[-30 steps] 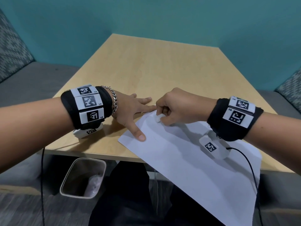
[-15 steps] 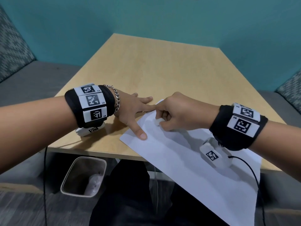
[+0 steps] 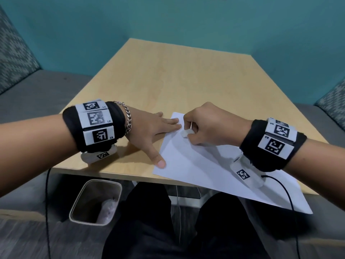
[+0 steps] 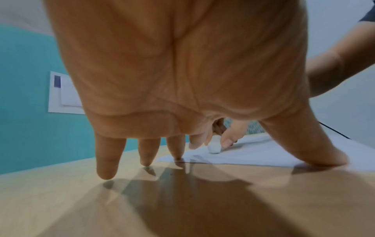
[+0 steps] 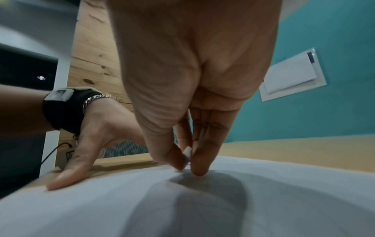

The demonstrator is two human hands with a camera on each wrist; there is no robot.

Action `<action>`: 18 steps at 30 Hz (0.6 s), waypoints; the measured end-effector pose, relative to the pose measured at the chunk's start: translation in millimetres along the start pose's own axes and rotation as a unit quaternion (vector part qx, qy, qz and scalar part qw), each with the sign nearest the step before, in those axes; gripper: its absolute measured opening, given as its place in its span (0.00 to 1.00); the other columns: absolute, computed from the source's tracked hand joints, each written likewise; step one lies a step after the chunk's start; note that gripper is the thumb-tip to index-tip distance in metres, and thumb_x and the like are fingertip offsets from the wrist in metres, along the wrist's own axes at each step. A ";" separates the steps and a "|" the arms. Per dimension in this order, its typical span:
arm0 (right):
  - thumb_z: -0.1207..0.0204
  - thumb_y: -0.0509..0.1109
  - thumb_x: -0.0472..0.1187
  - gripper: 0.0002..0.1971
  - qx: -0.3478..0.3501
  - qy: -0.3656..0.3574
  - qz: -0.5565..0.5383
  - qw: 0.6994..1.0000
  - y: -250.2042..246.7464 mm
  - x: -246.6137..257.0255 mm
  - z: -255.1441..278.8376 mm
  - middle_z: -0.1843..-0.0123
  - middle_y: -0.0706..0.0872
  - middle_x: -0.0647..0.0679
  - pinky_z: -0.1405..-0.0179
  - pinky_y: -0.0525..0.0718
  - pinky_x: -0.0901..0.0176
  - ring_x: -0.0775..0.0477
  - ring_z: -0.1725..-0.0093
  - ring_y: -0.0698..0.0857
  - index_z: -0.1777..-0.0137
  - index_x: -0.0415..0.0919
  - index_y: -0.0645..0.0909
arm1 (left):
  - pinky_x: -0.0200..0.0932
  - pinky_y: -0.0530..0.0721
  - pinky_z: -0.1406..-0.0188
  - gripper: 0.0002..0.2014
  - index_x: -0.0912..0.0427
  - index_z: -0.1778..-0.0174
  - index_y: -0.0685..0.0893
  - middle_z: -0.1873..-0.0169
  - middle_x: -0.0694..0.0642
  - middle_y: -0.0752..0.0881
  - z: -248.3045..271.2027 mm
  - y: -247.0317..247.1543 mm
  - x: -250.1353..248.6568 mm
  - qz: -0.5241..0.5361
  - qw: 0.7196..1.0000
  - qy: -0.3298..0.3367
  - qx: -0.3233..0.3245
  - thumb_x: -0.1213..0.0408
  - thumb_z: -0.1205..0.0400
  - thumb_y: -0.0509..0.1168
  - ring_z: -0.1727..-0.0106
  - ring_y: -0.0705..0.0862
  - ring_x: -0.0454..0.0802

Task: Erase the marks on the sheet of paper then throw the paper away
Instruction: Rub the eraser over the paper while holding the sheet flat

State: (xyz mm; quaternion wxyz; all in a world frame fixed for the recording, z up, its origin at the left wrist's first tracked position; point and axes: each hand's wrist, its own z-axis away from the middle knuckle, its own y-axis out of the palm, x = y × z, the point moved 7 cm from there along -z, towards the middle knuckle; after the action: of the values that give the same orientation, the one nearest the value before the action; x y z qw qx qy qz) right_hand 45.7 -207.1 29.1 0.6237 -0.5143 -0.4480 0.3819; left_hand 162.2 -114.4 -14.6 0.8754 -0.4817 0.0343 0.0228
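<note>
A white sheet of paper (image 3: pixel 211 171) lies slanted at the table's near edge, its near right corner hanging over the edge. My left hand (image 3: pixel 149 131) is spread flat, thumb and forefinger pressing the sheet's left edge and far corner, the other fingers on the wood. My right hand (image 3: pixel 207 126) pinches a small white eraser (image 3: pixel 185 133) against the paper near its far corner; the eraser (image 4: pixel 214 146) shows between thumb and fingers in the left wrist view, and the eraser (image 5: pixel 187 154) shows likewise in the right wrist view. No marks are plain on the paper (image 5: pixel 202 200).
The light wooden table (image 3: pixel 177 81) stretches bare beyond the sheet to a teal wall. A small bin (image 3: pixel 80 202) with crumpled paper inside stands on the floor under the table's near left edge. Grey benches flank the table. Cables hang from both wrists.
My right hand has slid the eraser a little across the paper's far corner and back. My left hand has kept pressing the sheet; the sheet looks turned slightly.
</note>
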 end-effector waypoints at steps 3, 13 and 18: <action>0.26 0.76 0.42 0.08 0.005 0.000 0.003 1.000 -1.3 5.7 -0.8 0.65 0.84 0.57 0.60 0.87 0.50 0.54 0.63 0.83 0.48 0.43 0.87 | 0.72 0.47 0.11 0.69 0.38 0.08 0.35 0.09 0.34 0.35 -1.5 1.2 1.8 -0.029 0.999 -0.019 0.009 0.16 0.34 0.69 0.06 0.38 0.58; 0.28 0.77 0.39 0.07 0.002 -0.022 -0.005 1.000 -1.2 9.3 -0.6 0.67 0.86 0.54 0.59 0.89 0.45 0.56 0.66 0.83 0.52 0.42 0.89 | 0.72 0.45 0.11 0.72 0.33 0.10 0.31 0.11 0.36 0.28 -7.2 5.2 6.5 -0.013 0.999 -0.037 0.036 0.12 0.41 0.67 0.07 0.35 0.58; 0.26 0.78 0.41 0.07 0.045 -0.051 -0.014 0.998 4.6 19.0 2.7 0.65 0.88 0.52 0.59 0.88 0.52 0.56 0.65 0.83 0.48 0.44 0.90 | 0.76 0.48 0.12 0.72 0.28 0.11 0.31 0.10 0.36 0.29 -6.8 6.0 7.0 -0.012 0.999 -0.034 0.041 0.11 0.44 0.66 0.07 0.37 0.61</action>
State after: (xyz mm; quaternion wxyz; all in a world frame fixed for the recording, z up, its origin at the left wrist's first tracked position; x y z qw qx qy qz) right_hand 48.8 -187.7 28.0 0.6276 -0.4591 -0.4688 0.4191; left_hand 168.5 -116.9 -23.8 0.8951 -0.4451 -0.0006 0.0268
